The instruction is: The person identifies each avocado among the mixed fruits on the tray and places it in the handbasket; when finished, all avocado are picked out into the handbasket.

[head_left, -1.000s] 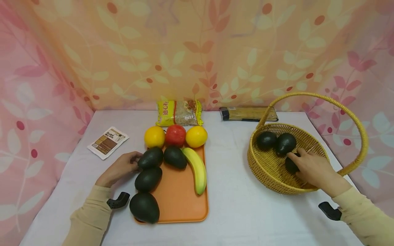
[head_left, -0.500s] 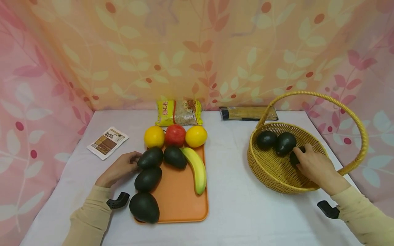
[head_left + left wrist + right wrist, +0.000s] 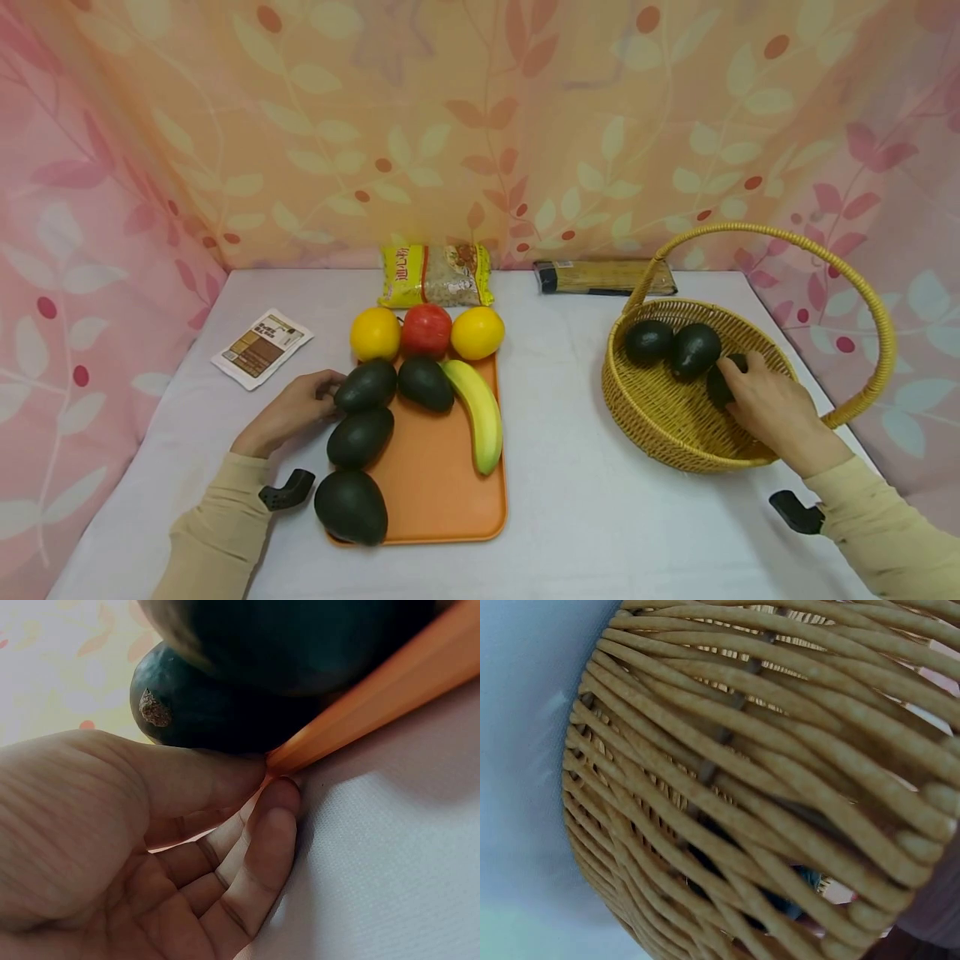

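My left hand [image 3: 294,410] pinches the left edge of the orange tray [image 3: 435,492]. In the left wrist view the thumb lies along the tray's rim [image 3: 360,712], fingertips just below it, with an avocado [image 3: 202,712] right above. Along the tray's left side lie avocados [image 3: 361,438], with another avocado [image 3: 425,384] beside a banana [image 3: 480,417]. My right hand [image 3: 768,408] reaches into the wicker basket [image 3: 660,437] and grips an avocado [image 3: 718,385], partly hidden by the fingers. Two more avocados [image 3: 695,350] rest at the basket's back left. The basket's woven wall [image 3: 727,750] fills the right wrist view.
Two yellow fruits [image 3: 477,332] flank a red fruit [image 3: 427,331] at the tray's far end. Behind them stands a yellow food bag [image 3: 437,276]. A pack of noodles [image 3: 600,277] lies at the back, a small pouch [image 3: 262,348] at left. The basket's handle [image 3: 862,287] arches upright.
My right hand has shifted slightly right inside the basket, and the avocado in its grip has moved with it. The left hand and the tray have stayed put.
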### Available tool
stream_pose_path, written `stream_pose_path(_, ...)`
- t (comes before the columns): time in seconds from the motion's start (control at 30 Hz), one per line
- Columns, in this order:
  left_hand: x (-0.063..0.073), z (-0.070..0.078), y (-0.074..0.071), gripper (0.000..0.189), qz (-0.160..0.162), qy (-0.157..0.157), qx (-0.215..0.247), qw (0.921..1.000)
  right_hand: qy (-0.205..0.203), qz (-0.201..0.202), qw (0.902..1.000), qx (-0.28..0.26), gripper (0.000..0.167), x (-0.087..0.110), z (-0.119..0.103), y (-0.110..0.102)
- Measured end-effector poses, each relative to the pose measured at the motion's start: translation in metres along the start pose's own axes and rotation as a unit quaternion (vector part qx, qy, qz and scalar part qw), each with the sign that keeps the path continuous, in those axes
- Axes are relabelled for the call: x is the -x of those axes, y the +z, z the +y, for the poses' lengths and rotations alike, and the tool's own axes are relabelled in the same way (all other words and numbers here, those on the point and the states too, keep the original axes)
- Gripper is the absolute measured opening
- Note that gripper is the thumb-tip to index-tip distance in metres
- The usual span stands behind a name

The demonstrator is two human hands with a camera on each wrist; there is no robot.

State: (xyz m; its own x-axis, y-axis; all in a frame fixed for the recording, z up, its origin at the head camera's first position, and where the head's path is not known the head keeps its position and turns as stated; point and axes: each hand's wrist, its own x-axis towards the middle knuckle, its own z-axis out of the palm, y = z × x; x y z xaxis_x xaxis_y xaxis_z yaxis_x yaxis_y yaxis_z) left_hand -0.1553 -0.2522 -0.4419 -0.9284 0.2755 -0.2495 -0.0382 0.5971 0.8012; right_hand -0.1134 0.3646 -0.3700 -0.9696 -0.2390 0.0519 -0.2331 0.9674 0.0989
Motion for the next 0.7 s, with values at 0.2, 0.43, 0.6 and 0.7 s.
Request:
stream_pose_path(0.2,-0.001,-0.002,0.0,0.042,0.0,0.001,-0.002,1.0,0.0,-0.003,1.0,0.005,0.061,0.0,-0.001,0.0)
stream_pose_path(0.43,-0.001,-0.001,0.0,0.042,-0.005,0.002,-0.002,1.0,-0.008,0.048,0.9983,0.032,0.06,0.002,-0.007,-0.006)
stream_pose_path(0.6,-0.001,-0.002,0.0,0.042,-0.003,0.007,-0.002,1.0,-0.056,0.161,0.9848,0.035,0.047,-0.004,-0.031,-0.02)
stream_pose_path(0.7,0.0,-0.002,0.0,0.042,-0.003,0.008,-0.001,1.0,-0.098,0.21,0.9725,0.019,0.043,-0.01,-0.055,-0.031)
